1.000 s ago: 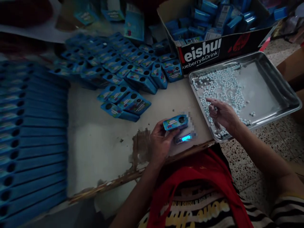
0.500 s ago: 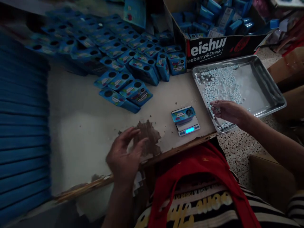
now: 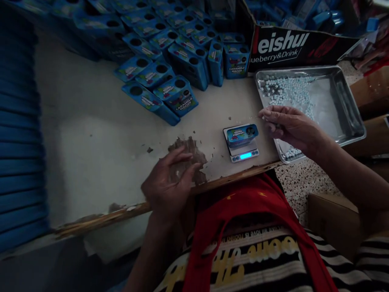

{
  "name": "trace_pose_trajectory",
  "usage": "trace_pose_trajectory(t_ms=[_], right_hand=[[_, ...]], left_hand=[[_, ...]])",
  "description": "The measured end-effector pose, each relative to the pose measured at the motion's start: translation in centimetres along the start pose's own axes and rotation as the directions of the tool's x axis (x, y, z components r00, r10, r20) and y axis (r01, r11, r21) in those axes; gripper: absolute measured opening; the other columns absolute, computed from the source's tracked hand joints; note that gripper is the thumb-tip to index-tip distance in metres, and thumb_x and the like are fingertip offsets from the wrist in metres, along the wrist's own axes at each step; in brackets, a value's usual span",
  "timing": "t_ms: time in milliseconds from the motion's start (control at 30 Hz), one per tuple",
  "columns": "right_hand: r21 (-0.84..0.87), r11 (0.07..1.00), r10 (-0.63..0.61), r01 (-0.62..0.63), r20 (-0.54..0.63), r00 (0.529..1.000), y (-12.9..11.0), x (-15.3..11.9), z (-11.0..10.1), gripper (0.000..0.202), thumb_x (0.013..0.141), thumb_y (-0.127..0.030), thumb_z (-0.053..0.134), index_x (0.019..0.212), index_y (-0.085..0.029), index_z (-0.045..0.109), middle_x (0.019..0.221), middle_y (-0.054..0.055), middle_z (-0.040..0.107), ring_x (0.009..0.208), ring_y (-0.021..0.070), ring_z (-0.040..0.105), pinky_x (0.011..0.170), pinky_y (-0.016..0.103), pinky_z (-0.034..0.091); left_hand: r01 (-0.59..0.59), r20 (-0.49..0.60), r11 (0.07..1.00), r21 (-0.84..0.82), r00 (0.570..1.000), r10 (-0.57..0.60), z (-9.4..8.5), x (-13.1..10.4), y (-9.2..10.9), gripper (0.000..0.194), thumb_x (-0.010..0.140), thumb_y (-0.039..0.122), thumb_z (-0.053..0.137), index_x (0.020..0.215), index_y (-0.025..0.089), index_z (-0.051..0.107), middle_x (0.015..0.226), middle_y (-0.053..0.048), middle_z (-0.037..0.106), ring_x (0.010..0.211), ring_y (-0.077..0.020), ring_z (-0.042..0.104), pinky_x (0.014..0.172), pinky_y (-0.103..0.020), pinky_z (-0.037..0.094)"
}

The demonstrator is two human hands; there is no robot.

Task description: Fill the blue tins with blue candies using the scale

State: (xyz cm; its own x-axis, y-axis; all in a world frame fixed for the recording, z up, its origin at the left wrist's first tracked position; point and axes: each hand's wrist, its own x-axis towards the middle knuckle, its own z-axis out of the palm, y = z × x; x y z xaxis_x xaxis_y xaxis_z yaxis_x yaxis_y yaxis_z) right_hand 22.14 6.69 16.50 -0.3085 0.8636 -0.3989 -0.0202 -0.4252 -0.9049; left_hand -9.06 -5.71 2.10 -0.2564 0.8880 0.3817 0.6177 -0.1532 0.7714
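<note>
My right hand (image 3: 291, 125) is over the left edge of a metal tray (image 3: 337, 81), fingers pinched together, with a few small pale candies (image 3: 263, 117) showing at the fingertips. More of these white and light-blue candies lie loose in the tray. Left of that hand, a small digital scale (image 3: 243, 154) with a lit blue display carries a blue candy box (image 3: 241, 136) lying on its side. The box's round hole faces right. My left hand (image 3: 172, 176) hovers over the worn patch near the table's front edge, thumb and fingers apart, holding nothing.
Rows of upright blue candy boxes (image 3: 179, 95) with round holes fill the back of the table. A black carton (image 3: 282, 46) of blue packs stands behind the tray. Blue stacked material (image 3: 21, 154) borders the left, and a brown carton (image 3: 331, 219) sits on the floor.
My right hand has lifted from the candies at the tray's left side and closed into a pinch, moving toward the scale. My left hand has shifted slightly right. The view has tilted down.
</note>
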Motion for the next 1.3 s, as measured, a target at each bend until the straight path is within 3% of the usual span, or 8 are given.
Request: trace_pose_trajectory(t_ms=[133,200,333,600,833,1100,1200,1300], right_hand=[[0.019,0.999,0.037,-0.036,-0.054,0.998,-0.4,-0.9,-0.6,0.011,0.096,-0.02,0.091,0.101,-0.016,0.081,0.081,0.0,0.069,0.069,0.0077,0.059,0.058,0.016,0.049],[-0.005,0.998,0.066,-0.066,-0.047,0.997,-0.6,-1.3,-0.7,0.01,0.096,-0.018,0.089,0.102,-0.017,0.081,0.081,-0.001,0.068,0.069,0.0084,0.059,0.059,0.017,0.05],[-0.047,0.998,0.041,-0.042,-0.02,0.999,-0.7,-1.5,-0.4,0.012,0.096,-0.02,0.089,0.104,-0.016,0.082,0.079,-0.001,0.067,0.067,0.0092,0.057,0.058,0.019,0.048],[-0.29,0.956,-0.012,0.035,0.08,0.997,0.7,0.8,0.3,0.013,0.095,-0.028,0.086,0.103,-0.019,0.083,0.069,-0.001,0.064,0.065,0.0124,0.052,0.057,0.024,0.036],[-0.712,0.681,-0.122,0.171,0.119,0.985,-0.9,0.7,1.1,0.019,0.09,-0.008,0.071,0.102,-0.023,0.075,0.074,-0.002,0.064,0.071,0.0164,0.053,0.068,0.03,0.037],[-0.889,0.394,-0.129,0.234,0.199,0.972,-2.5,0.6,2.5,0.016,0.093,-0.009,0.073,0.092,-0.024,0.078,0.079,0.002,0.069,0.074,0.0189,0.055,0.074,0.035,0.033],[-0.887,0.403,-0.143,0.227,0.185,0.972,-1.9,0.5,2.9,0.016,0.093,-0.01,0.074,0.093,-0.025,0.079,0.077,0.002,0.069,0.073,0.019,0.055,0.072,0.034,0.034],[-0.796,0.565,-0.17,0.217,0.145,0.975,-1.4,0.6,2.1,0.013,0.093,-0.012,0.076,0.089,-0.023,0.077,0.077,0.0,0.069,0.074,0.0168,0.056,0.07,0.031,0.038]], left_hand=[[-0.148,0.057,0.986,-0.079,0.987,0.152,1.6,1.0,2.1,0.034,0.103,0.032,0.085,0.137,0.033,0.08,0.113,0.0,0.087,0.107,-0.0234,0.085,0.105,-0.042,0.069],[-0.173,0.066,0.98,-0.103,0.981,0.18,2.0,1.3,2.6,0.033,0.104,0.031,0.085,0.136,0.033,0.079,0.117,0.0,0.087,0.112,-0.0242,0.084,0.108,-0.043,0.067],[-0.155,0.053,0.981,-0.12,0.985,0.163,2.5,1.5,2.9,0.034,0.103,0.034,0.087,0.135,0.031,0.079,0.123,-0.001,0.086,0.121,-0.0268,0.081,0.118,-0.048,0.062],[-0.075,0.115,0.984,-0.16,0.989,0.094,2.7,1.8,3.4,0.035,0.103,0.037,0.086,0.136,0.029,0.08,0.122,-0.005,0.086,0.118,-0.0269,0.081,0.113,-0.047,0.062],[-0.018,0.15,0.981,-0.194,0.988,0.047,2.6,1.0,2.3,0.042,0.1,0.032,0.087,0.141,0.03,0.077,0.126,-0.005,0.083,0.118,-0.0264,0.081,0.111,-0.044,0.064],[0.04,0.149,0.983,-0.178,0.989,-0.014,2.8,0.9,0.3,0.048,0.098,0.035,0.086,0.145,0.032,0.075,0.137,-0.008,0.077,0.117,-0.0277,0.081,0.116,-0.051,0.061],[0.058,0.164,0.983,-0.177,0.986,-0.029,2.7,0.8,0.0,0.051,0.097,0.033,0.088,0.147,0.033,0.075,0.135,-0.007,0.078,0.117,-0.0285,0.081,0.113,-0.05,0.062],[0.048,0.169,0.984,-0.169,0.985,-0.019,2.6,0.8,-0.2,0.049,0.098,0.034,0.088,0.145,0.031,0.076,0.131,-0.006,0.08,0.114,-0.0286,0.082,0.11,-0.05,0.065]])
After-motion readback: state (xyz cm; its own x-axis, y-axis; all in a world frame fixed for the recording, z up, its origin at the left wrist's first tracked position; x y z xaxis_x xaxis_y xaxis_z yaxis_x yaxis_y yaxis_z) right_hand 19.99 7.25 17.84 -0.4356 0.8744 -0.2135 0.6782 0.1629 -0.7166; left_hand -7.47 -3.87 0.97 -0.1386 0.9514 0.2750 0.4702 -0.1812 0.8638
